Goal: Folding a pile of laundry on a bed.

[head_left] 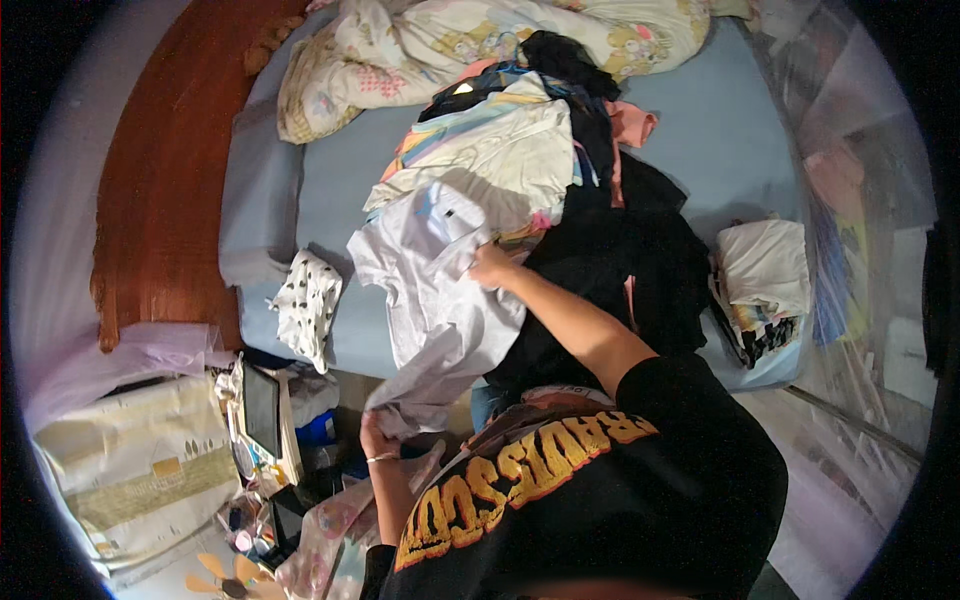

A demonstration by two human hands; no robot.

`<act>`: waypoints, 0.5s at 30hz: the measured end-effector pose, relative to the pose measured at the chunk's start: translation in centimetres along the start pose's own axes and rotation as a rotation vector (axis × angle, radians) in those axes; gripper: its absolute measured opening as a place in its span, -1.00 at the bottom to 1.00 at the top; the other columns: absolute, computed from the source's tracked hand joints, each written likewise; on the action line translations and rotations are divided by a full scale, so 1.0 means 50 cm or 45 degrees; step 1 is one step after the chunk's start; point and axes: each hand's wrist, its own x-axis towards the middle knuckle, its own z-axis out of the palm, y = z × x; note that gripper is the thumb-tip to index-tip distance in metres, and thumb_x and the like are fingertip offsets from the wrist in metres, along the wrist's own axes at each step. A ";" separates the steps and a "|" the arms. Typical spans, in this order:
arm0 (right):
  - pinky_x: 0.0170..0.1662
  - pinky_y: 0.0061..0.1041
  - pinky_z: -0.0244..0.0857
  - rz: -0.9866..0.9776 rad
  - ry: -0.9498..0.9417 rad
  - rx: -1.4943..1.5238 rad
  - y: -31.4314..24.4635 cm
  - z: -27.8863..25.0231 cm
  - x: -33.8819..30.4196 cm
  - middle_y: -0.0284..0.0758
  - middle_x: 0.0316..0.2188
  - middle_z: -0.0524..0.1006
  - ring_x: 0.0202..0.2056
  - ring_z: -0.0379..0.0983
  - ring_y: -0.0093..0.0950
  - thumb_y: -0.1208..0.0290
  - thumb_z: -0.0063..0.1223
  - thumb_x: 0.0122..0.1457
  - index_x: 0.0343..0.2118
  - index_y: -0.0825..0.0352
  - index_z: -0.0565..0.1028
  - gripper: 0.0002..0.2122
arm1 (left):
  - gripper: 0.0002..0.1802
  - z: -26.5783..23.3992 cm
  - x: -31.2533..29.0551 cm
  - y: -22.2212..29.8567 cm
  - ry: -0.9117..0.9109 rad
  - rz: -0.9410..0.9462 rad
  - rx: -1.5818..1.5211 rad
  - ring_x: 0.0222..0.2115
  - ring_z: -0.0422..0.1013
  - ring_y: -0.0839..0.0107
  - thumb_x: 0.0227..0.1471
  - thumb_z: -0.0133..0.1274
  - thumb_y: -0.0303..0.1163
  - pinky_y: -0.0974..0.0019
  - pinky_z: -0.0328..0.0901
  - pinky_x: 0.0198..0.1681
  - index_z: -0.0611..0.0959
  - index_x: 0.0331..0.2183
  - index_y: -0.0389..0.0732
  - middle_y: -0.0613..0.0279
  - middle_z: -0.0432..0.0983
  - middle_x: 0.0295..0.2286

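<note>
A white collared shirt [440,300] is stretched between my two hands, its collar pointing away from me over the bed's edge. Closed on the cloth just below the collar is my right hand [490,266]. Down at the near left, my left hand [378,436], with a thin band at the wrist, grips the shirt's lower end. Beyond the shirt lies a loose heap of clothes, with a cream garment with coloured stripes [520,140] on top. Black clothing [630,270] spreads beside my right forearm.
The blue-grey bed [350,150] carries a folded dotted garment [308,305] at left and a stack of folded clothes [763,270] at right. A floral quilt [450,45] lies at the far end. Left are a wooden headboard [170,170] and a cluttered stand with a dark screen [262,405].
</note>
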 end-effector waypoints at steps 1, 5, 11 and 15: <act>-0.26 -0.32 0.28 0.001 -0.063 -0.052 -0.027 0.014 -0.021 0.02 -0.46 0.46 -0.35 0.42 -0.15 0.38 -0.07 -0.20 -0.41 0.46 0.46 -0.71 | -0.65 0.059 -0.002 0.024 -0.108 0.024 -0.019 -0.34 0.37 0.28 -0.07 -0.13 -0.24 0.21 0.34 -0.36 0.45 -0.26 -0.26 0.15 0.42 -0.33; -0.16 -0.46 0.20 -0.185 -0.483 0.694 -0.209 -0.019 -0.190 -0.18 -0.39 0.45 -0.30 0.37 -0.38 0.47 0.03 -0.28 -0.25 0.41 0.37 -0.59 | -0.76 0.238 0.056 0.025 -0.524 0.546 0.592 -0.37 0.37 0.35 -0.06 -0.16 -0.48 0.35 0.32 -0.36 0.44 -0.27 -0.29 0.18 0.42 -0.34; -0.15 -0.48 0.20 -0.509 0.364 0.878 -0.195 -0.192 -0.186 -0.24 -0.27 0.43 -0.24 0.32 -0.50 0.51 0.10 -0.25 -0.22 0.43 0.35 -0.58 | -0.68 0.602 -0.107 -0.002 -1.058 0.973 0.950 -0.29 0.32 0.33 -0.17 -0.03 -0.53 0.38 0.22 -0.24 0.45 -0.25 -0.25 0.10 0.36 -0.26; -0.07 -0.46 0.17 -0.670 1.197 0.298 -0.159 -0.427 -0.188 -0.26 -0.14 0.32 -0.13 0.26 -0.46 0.46 0.08 -0.13 -0.09 0.42 0.23 -0.52 | -0.54 0.722 -0.221 -0.012 -1.391 1.663 1.036 -0.05 0.16 0.05 -0.27 0.09 -0.46 0.13 0.04 0.00 0.44 -0.19 -0.22 -0.03 0.24 -0.10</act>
